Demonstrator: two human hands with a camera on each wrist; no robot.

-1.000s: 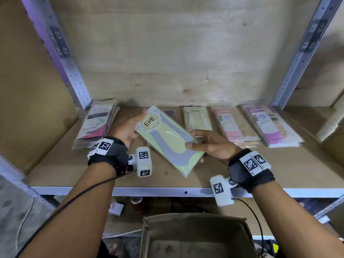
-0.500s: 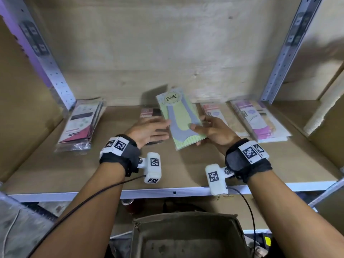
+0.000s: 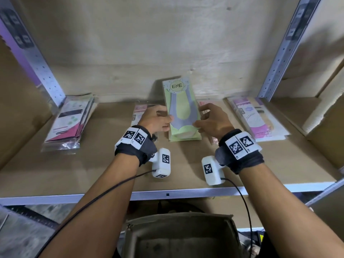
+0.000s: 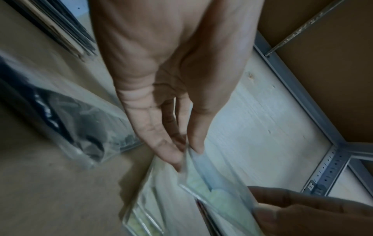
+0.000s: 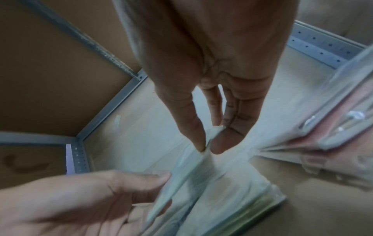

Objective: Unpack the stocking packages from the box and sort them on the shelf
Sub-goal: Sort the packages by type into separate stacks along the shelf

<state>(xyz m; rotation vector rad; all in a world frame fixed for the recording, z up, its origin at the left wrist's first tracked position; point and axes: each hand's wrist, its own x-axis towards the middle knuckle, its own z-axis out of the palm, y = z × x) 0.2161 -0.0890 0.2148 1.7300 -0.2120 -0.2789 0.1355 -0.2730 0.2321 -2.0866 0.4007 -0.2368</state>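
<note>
A green stocking package point(image 3: 181, 107) marked ENE is tilted up, with its lower end over a stack of green packages point(image 3: 184, 135) at the shelf's middle. My left hand point(image 3: 166, 121) pinches its left edge and my right hand point(image 3: 198, 118) pinches its right edge. In the left wrist view, thumb and fingertips point(image 4: 171, 154) close on the package point(image 4: 212, 180). The right wrist view shows my thumb and forefinger point(image 5: 220, 143) nipping the package's edge point(image 5: 193, 164) above the green stack point(image 5: 242, 196). The open cardboard box point(image 3: 238, 239) sits below the shelf's front edge.
Other stacks lie along the wooden shelf point(image 3: 93, 174): dark and pink packages point(image 3: 72, 120) at the left, pink ones point(image 3: 139, 110) behind my left hand, more pink point(image 3: 204, 104) behind my right, purple ones point(image 3: 258, 120) at the right. Metal uprights point(image 3: 275, 58) frame the bay.
Both hands carried the green package from the shelf's front toward the back and turned it from slanted to straight, over the green stack.
</note>
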